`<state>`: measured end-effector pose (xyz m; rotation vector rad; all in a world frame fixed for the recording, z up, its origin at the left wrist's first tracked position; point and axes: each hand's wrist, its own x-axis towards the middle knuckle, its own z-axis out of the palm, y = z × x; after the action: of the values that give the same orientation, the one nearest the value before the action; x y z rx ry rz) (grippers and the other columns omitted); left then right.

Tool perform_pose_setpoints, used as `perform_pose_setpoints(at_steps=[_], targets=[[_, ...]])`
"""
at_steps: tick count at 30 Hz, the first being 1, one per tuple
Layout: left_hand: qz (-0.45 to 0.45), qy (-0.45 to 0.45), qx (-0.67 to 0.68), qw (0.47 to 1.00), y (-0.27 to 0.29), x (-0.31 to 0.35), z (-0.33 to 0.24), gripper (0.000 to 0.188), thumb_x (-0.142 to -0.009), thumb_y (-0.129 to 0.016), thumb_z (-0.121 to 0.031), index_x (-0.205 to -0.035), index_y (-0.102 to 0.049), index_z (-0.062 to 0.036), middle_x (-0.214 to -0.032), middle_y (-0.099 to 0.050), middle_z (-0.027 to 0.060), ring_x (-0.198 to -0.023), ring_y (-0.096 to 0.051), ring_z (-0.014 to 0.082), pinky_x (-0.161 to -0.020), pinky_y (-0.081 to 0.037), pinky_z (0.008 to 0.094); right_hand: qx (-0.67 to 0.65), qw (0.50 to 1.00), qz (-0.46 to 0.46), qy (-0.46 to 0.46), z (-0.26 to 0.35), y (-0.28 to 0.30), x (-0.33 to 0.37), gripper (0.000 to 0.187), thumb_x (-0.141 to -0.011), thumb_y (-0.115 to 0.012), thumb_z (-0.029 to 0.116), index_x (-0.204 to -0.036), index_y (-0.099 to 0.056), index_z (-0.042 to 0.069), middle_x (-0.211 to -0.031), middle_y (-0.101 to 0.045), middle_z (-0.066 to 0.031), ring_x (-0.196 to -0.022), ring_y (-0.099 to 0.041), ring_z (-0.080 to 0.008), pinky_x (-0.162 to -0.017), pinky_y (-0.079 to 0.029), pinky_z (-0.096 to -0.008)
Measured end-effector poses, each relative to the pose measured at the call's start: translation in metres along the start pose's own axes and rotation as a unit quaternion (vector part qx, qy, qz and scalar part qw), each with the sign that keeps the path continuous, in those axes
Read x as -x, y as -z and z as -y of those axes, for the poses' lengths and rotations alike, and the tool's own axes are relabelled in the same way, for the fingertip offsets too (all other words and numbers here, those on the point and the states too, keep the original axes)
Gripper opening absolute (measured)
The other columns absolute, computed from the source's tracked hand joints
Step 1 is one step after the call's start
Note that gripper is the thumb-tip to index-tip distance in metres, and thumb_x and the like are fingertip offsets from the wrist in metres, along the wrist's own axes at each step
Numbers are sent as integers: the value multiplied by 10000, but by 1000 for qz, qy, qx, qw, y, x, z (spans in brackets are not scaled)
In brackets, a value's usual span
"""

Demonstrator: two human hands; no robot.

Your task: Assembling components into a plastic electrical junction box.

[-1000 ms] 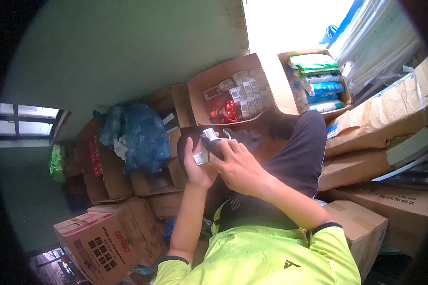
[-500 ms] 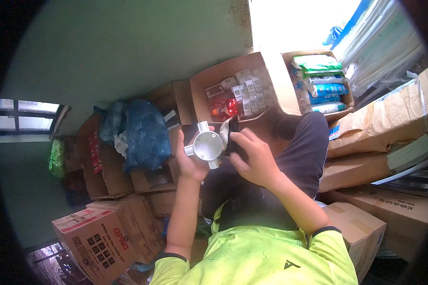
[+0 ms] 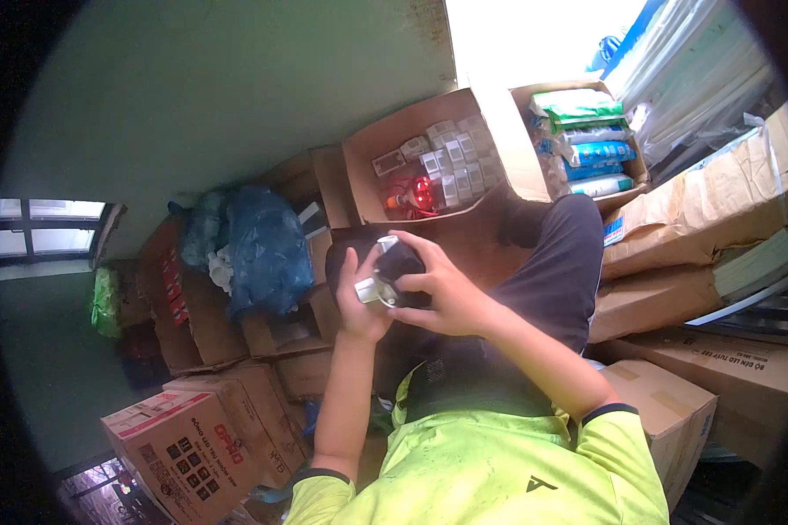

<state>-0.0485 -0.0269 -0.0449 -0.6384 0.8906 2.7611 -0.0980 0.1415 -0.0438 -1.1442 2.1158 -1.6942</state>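
A white round conduit junction box (image 3: 369,290) with short pipe spouts is held between my two hands, above my lap. My left hand (image 3: 359,308) supports it from the left, with the thumb raised and the palm against it. Over its round opening lies a dark cloth (image 3: 400,261), pressed there by my right hand (image 3: 451,293), whose fingers curl around the box's right side. Most of the box's body is hidden behind the cloth and fingers.
Ahead, an open carton (image 3: 359,166) holds small white boxes and a glowing red lamp (image 3: 423,190). Another carton (image 3: 643,179) has green and blue packets. A blue plastic bag (image 3: 271,254) sits at left. Closed cartons (image 3: 184,455) and a long wrapped package (image 3: 700,188) flank me.
My right hand has brought the cloth left, from beside the junction box onto its opening. The box has turned, so its inside, visible before, is now covered.
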Motion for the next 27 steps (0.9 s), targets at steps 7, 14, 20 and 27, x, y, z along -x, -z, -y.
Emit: perform_pose_setpoints(at_steps=[7, 14, 20, 27], targets=[[-9, -37, -43, 998, -6, -6, 1, 716, -945, -366, -607, -1277, -504, 11, -1190, -614, 146, -1085, -605, 268, -965, -466, 402, 117, 992, -31, -22, 1, 15, 13, 325, -749, -783, 238, -939, -589, 59, -1280, -501, -210, -978, -636, -358, -731, -563, -411], [48, -9, -36, 998, -5, -2, -10, 717, -939, -335, -626, -1267, -480, -5, -1117, -610, 228, -895, -647, 348, -671, -553, 451, 64, 975, -207, -52, 11, 45, 9, 199, -794, -722, 85, -969, -638, 42, -871, -560, -149, -723, -632, -318, -604, -507, -401], [63, -103, -178, 977, -4, -9, 1, 619, -979, -326, -523, -1230, -478, 22, -1153, -602, 246, -1038, -603, 275, -940, -457, 362, 209, 971, 102, -45, 11, 3, 14, 249, -834, -633, 229, -1065, -631, 136, -777, -593, -104, -684, -657, -314, -591, -533, -443], [-33, -122, -216, 968, -2, -6, 2, 553, -992, -330, -483, -1243, -483, -15, -1143, -616, 199, -1027, -613, 267, -925, -465, 361, 316, 943, 37, -103, 10, 13, 6, 398, -830, -662, 277, -1181, -545, 130, -811, -628, -96, -759, -663, -292, -616, -515, -414]])
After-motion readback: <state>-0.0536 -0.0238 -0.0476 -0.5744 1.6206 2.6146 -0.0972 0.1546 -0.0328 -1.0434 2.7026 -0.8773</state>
